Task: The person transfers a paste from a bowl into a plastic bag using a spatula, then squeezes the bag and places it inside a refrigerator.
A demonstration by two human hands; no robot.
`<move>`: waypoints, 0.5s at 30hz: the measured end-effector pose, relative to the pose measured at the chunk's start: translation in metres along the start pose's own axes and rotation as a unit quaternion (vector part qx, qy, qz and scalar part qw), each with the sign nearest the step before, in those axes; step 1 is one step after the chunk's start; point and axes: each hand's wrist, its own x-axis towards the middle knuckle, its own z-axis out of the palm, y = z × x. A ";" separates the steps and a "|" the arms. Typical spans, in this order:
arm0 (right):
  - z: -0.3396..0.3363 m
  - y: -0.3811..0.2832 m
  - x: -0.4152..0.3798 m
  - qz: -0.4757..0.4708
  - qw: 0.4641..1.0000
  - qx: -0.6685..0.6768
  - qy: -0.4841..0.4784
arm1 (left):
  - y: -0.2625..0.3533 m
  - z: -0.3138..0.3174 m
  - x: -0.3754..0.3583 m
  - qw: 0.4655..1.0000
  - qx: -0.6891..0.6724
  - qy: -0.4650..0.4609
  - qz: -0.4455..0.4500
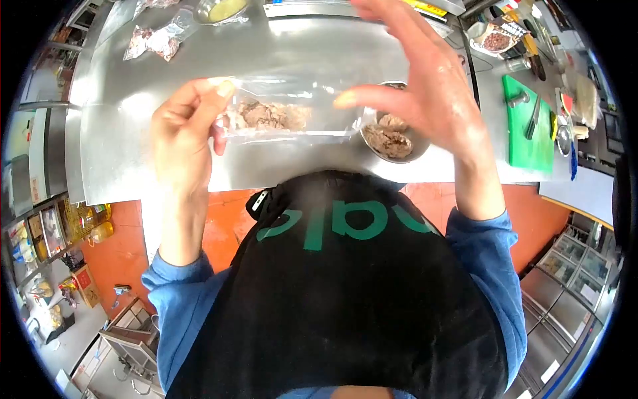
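Observation:
A clear plastic bag [325, 110] with brownish-grey shredded food [269, 116] in its left part is stretched sideways above the steel counter. Its left end is pinched between the thumb and fingers of my left hand [189, 123]. My right hand [435, 93] is spread, thumb apart from the fingers, near the bag's right end; nothing shows in its grip. Under and beside that hand stands a round metal bowl [413, 151] holding clumps of similar food [387, 141]. Part of the bowl is hidden by my right hand.
The steel counter [146, 156] carries filled bags [154, 42] and a bowl of yellowish liquid [224, 9] at the upper left. On the right counter lie a green cutting board [522, 143] with a knife [533, 120], and a printed bag [496, 38].

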 end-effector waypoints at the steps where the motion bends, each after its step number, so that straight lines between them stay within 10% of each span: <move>1: 0.004 0.000 -0.001 -0.092 0.992 -0.070 0.043 | -0.004 0.001 0.003 1.000 0.003 -0.006 -0.002; 7: 0.065 -0.015 0.020 0.055 0.976 0.069 -0.198 | -0.027 -0.004 0.018 0.997 0.050 -0.051 -0.019; 9: 0.079 -0.015 0.024 0.172 0.936 0.289 -0.105 | -0.037 0.001 0.019 0.999 -0.002 0.015 0.036; 15: 0.109 -0.003 0.032 0.255 0.888 0.383 -0.018 | -0.073 -0.007 0.013 0.986 -0.127 0.009 -0.104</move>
